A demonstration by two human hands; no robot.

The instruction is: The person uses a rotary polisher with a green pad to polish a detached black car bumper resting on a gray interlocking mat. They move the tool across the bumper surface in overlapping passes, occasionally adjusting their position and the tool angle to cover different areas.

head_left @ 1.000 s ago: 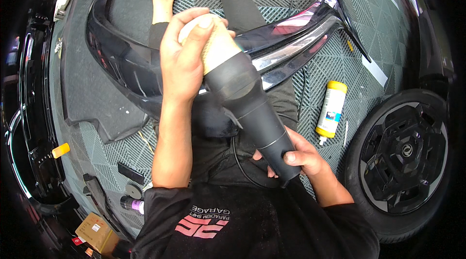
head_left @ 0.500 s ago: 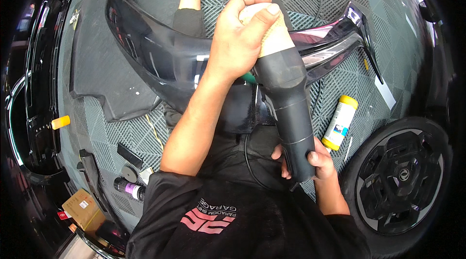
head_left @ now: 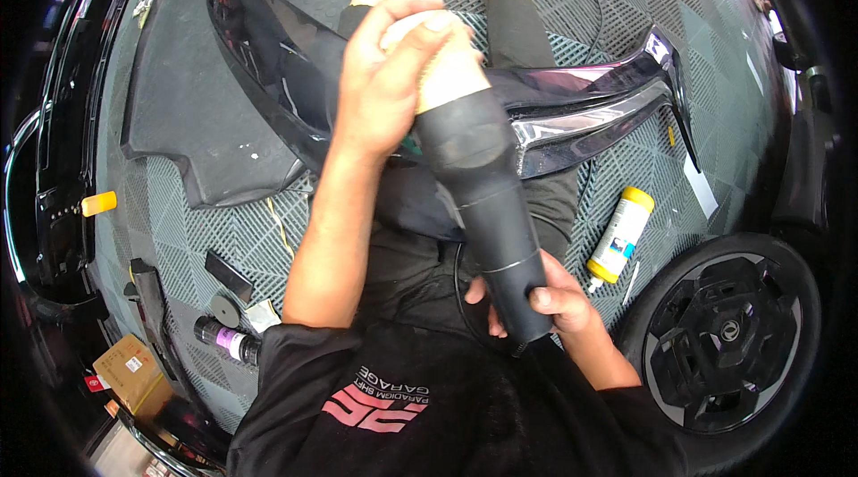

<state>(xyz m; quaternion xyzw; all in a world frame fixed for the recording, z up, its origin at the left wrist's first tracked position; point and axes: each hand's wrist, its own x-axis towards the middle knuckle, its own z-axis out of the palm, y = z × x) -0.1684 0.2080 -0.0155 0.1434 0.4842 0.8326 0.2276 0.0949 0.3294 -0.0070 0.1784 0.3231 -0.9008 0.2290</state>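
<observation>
Both of my hands hold a corded polisher [head_left: 487,200] with a long black body and a cream-yellow head end. My left hand [head_left: 371,88] wraps over the head end, thumb across its top. My right hand [head_left: 565,295] grips the black rear end near my lap, fingers curled round it. Below the tool a little green shows, perhaps its pad, mostly hidden. Under the polisher and across my legs lies a glossy black curved car body panel [head_left: 290,66], branching into long arms [head_left: 599,115] on the right. A black cord [head_left: 458,276] trails over my lap.
To the right stand a white and yellow bottle [head_left: 621,236] and a wheel [head_left: 728,334]. At left lie a dark mat [head_left: 206,137], a black and purple bottle [head_left: 228,340], a black block [head_left: 229,275] and a cardboard box [head_left: 132,374]. A dark car body edges the left side.
The polisher and both hands have moved left over the panel. More of the panel's right arms and of my right leg now show. My grip stays the same.
</observation>
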